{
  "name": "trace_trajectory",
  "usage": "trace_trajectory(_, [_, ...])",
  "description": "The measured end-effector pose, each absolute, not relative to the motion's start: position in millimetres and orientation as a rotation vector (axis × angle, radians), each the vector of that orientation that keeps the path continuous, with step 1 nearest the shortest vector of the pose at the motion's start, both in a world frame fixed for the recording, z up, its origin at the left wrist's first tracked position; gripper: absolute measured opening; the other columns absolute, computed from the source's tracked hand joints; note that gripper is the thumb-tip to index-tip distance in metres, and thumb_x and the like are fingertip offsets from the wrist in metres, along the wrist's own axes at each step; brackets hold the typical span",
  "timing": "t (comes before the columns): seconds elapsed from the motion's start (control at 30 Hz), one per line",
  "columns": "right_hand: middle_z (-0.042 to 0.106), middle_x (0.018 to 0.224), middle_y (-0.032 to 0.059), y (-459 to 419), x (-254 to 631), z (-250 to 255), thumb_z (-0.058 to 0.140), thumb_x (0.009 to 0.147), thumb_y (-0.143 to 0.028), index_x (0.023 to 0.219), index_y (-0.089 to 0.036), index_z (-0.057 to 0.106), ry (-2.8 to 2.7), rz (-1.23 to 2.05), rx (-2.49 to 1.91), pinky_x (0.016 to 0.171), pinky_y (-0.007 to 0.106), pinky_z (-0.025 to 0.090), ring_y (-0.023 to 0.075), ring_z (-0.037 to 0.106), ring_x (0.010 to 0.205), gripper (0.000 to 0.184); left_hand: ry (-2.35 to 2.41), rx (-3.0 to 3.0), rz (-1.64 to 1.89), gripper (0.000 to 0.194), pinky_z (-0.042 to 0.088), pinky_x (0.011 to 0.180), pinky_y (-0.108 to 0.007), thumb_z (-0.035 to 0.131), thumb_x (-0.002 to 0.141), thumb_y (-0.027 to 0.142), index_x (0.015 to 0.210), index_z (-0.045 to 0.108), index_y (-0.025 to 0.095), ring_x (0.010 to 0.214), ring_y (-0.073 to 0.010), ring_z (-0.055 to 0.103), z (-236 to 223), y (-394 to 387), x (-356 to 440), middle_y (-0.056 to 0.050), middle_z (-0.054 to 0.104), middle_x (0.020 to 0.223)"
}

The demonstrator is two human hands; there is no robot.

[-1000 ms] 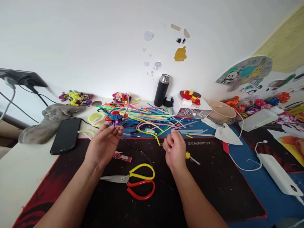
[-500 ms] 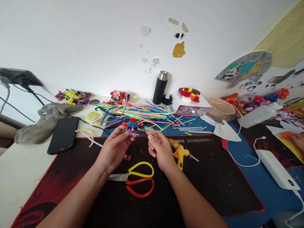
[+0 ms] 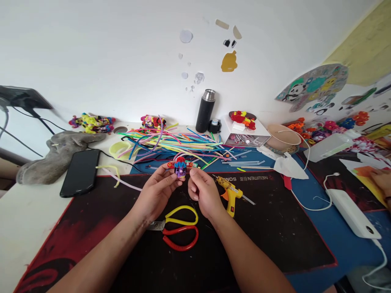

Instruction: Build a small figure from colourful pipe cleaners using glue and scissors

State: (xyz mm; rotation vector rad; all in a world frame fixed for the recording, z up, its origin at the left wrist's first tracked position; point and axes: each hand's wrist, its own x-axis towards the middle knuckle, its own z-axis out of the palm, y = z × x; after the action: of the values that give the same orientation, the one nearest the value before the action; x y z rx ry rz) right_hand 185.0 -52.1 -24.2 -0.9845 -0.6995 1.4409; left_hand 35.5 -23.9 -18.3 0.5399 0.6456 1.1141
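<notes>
A small fuzzy pipe-cleaner figure (image 3: 180, 171) has a purple lower part, a blue ruffled band and a red top, with red pieces bearing yellow dots sticking out at both sides. My left hand (image 3: 155, 189) is closed on it, thumb and fingers pinching its lower left. Just to its right is my right hand (image 3: 205, 191), fingers curled and thumb pressed to the index finger. Whatever sits in that pinch is too small to make out. Below the hands lie scissors (image 3: 183, 247) with one yellow and one red handle. A yellow glue gun (image 3: 232, 199) rests right of my right hand.
Many coloured pipe cleaners (image 3: 174, 140) are heaped behind the hands. Further back stand a black thermos (image 3: 205, 112) and a white box (image 3: 244, 136). A phone (image 3: 80, 173) lies left, a white power bank (image 3: 351, 213) right. Another person's hand (image 3: 381, 179) shows at the right edge.
My left hand has brought the figure rightward, close to my right hand's fingertips. The figure now faces me more, with both side pieces showing. My right hand stays pinched, nearly in place.
</notes>
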Motion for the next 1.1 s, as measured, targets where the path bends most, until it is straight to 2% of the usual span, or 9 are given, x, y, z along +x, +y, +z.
trace_trajectory(0.23, [0.039, 0.058, -0.0112, -50.1, 188.1, -25.0, 0.089, 0.082, -0.054, 0.094, -0.02, 0.068, -0.656, 1.338, -1.005, 0.041, 0.02, 0.019, 0.0061, 0.026, 0.046, 0.042, 0.652, 0.551, 1.092, 0.031, 0.062, 0.077, -0.026, 0.094, 0.076, 0.013, 0.103, 0.08, 0.017, 0.086, -0.0187, 0.077, -18.6, -24.4, 35.4, -0.006, 0.08, 0.095])
trace_trajectory(0.43, [0.038, 0.057, -0.0118, -48.4, 189.8, -25.2, 0.088, 0.082, -0.053, 0.105, -0.018, 0.074, -0.668, 1.292, -1.023, 0.041, 0.02, 0.02, 0.0062, 0.026, 0.046, 0.044, 0.647, 0.568, 1.046, 0.034, 0.062, 0.075, -0.024, 0.095, 0.074, 0.013, 0.106, 0.082, 0.018, 0.083, -0.0178, 0.076, -19.2, -25.6, 36.2, -0.005, 0.079, 0.093])
trace_trajectory(0.67, [0.041, 0.057, -0.0107, -48.0, 188.4, -29.2, 0.088, 0.082, -0.052, 0.089, -0.02, 0.069, -0.686, 1.254, -1.065, 0.04, 0.021, 0.019, 0.0051, 0.03, 0.043, 0.038, 0.648, 0.597, 1.009, 0.034, 0.062, 0.077, -0.025, 0.095, 0.076, 0.015, 0.108, 0.082, 0.018, 0.085, -0.0176, 0.075, -21.4, -26.7, 35.2, -0.006, 0.079, 0.098])
trace_trajectory(1.1, [0.042, 0.054, -0.0111, -46.3, 190.2, -30.1, 0.086, 0.081, -0.051, 0.084, -0.02, 0.067, -0.743, 1.217, -1.105, 0.039, 0.022, 0.017, 0.0047, 0.029, 0.04, 0.038, 0.653, 0.611, 1.012, 0.034, 0.06, 0.077, -0.026, 0.095, 0.076, 0.017, 0.107, 0.083, 0.02, 0.085, -0.0172, 0.073, -23.2, -25.6, 35.5, -0.005, 0.078, 0.096])
